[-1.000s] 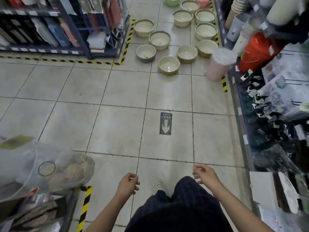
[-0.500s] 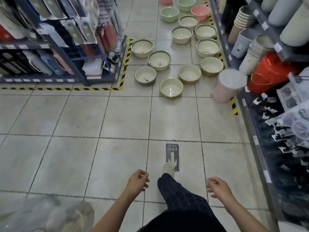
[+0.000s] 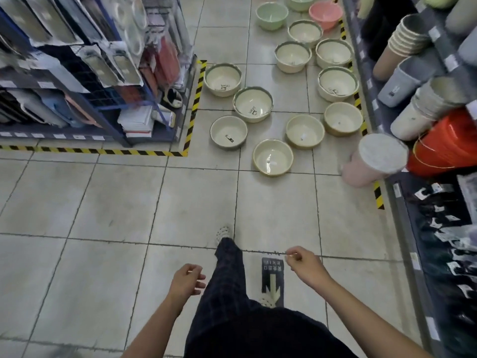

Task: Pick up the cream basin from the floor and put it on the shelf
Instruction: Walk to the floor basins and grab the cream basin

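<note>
Illumination is even, diffuse and overhead; the tiled floor around the arrow sticker shows a soft sheen and only faint shadows. Beyond the sticker, the nearest cream basin carries a small glare spot. Far left and right of the sticker, shelving lines bow; the pink bin smears.

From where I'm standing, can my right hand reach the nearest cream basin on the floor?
Probably not yet: the right hand is by the leg, the cream basin well ahead. Only open floor lies between.
</note>
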Demonstrator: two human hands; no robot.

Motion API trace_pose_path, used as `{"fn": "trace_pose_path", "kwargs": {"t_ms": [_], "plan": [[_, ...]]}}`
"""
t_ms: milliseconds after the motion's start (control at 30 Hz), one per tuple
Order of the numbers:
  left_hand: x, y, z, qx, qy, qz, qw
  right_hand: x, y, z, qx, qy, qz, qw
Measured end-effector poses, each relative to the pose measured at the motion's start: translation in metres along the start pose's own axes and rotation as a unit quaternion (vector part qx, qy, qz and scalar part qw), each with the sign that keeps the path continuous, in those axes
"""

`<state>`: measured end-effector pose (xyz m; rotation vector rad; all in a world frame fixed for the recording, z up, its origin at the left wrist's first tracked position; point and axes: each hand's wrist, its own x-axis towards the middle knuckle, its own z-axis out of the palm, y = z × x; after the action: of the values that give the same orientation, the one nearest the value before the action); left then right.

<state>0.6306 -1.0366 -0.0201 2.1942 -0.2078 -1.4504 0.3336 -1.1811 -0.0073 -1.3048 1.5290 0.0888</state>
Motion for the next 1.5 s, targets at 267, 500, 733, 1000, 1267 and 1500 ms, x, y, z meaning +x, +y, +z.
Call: {"fn": "trace_pose_path", "kwargs": {"t_ms": [267,500,733,1000,1267,1500], "plan": [[0.131,0.175,-0.020,0.060,-0.040,0.002,0.997,0.124,-0.104,-0.041,0.179,0.090,0.111,0.973],[0.191,0.346,0.017,0.139,-0.115,0.068,0.981,0.190,-0.164,-0.103,0.251,0.160,0.169,0.939],[0.248,0.455,0.079,0.176,-0.147,0.070,0.971,0.274,-0.184,-0.169,0.258,0.161,0.195,0.933],[0.366,0.533,0.170,0.194,-0.124,0.044,0.972,0.420,-0.204,-0.242,0.249,0.113,0.204,0.940],[0.509,0.575,0.263,0.183,-0.117,0.044,0.975,0.576,-0.179,-0.256,0.227,0.114,0.225,0.941],[0.679,0.541,0.325,0.266,-0.118,0.034,0.956,0.731,-0.110,-0.222,0.209,0.131,0.274,0.930]]}}
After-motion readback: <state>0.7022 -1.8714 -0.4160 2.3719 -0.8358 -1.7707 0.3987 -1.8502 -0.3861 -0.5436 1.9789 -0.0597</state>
